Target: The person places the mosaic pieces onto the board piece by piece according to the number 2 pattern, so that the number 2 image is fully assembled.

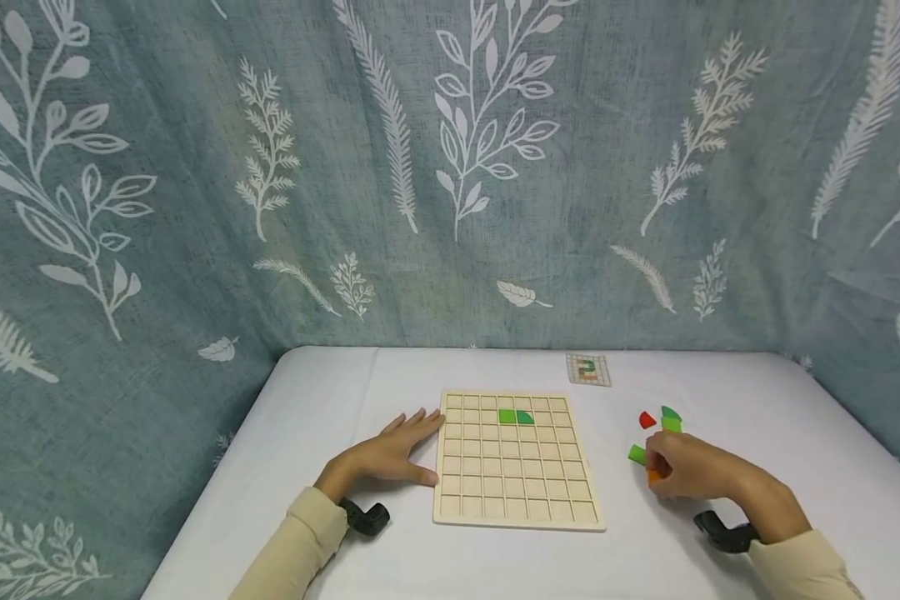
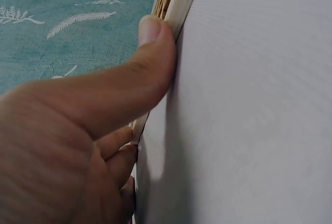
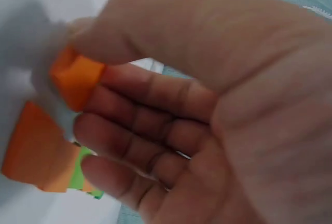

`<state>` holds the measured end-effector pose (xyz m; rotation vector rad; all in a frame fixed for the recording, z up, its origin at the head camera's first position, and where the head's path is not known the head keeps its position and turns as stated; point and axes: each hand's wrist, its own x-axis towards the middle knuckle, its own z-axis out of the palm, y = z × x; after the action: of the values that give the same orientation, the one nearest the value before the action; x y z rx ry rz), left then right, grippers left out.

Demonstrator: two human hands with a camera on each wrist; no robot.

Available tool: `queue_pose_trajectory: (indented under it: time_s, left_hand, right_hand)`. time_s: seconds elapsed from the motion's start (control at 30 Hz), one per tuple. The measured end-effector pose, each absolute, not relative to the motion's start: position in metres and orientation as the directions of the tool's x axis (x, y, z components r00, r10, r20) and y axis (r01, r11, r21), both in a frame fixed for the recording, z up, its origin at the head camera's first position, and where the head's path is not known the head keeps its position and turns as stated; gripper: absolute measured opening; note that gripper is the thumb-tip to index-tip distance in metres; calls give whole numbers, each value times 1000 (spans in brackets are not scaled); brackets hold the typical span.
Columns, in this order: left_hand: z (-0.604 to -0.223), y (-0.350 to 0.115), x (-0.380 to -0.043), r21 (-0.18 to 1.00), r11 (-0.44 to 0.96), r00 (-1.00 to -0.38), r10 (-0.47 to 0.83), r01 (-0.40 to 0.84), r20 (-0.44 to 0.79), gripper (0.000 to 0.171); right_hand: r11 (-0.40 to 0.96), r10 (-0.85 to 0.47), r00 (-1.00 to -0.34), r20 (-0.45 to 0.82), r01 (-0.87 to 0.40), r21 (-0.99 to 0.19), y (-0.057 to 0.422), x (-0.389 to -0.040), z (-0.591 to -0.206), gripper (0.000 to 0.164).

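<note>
Your right grip (image 1: 693, 469) pinches an orange block (image 3: 78, 81) at three o'clock of the board (image 1: 516, 467); your left grip (image 1: 393, 452), fingers extended, touches the board's nine o'clock edge.

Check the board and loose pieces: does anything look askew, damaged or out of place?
Nothing plainly stands out. A green square and dark green quarter-circle sit in neighbouring cells of the board. The red piece and other loose pieces lie scattered right of it, with no damage visible; the right grip partly hides some.
</note>
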<state>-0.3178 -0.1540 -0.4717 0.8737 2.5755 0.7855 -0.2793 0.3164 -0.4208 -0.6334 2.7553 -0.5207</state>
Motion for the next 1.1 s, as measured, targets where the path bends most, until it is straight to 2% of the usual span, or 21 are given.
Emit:
queue_pose_trajectory:
  time_s: [0.1, 0.23, 0.57, 0.9, 1.1]
  left_hand:
    - [-472, -153, -317, 580, 669, -769, 629, 464, -111, 103]
    - [-470, -154, -318, 582, 674, -773, 623, 456, -116, 103]
    - [-476, -153, -318, 588, 671, -772, 624, 451, -120, 103]
    - [-475, -153, -317, 586, 674, -778, 618, 449, -115, 103]
    - [-475, -152, -318, 579, 682, -779, 615, 446, -124, 103]
  right_hand:
    - [830, -465, -872, -154, -369, -417, 314, -279, -416, 19]
    - [787, -517, -852, -76, -438, -435, 307, -281, -409, 17]
    - [735, -558, -815, 156, -573, -364, 274, -301, -415, 21]
    - [630, -660, -734, 161, -658, -412, 228, -332, -419, 17]
    - [631, -658, -738, 147, -648, -426, 205, -348, -423, 18]
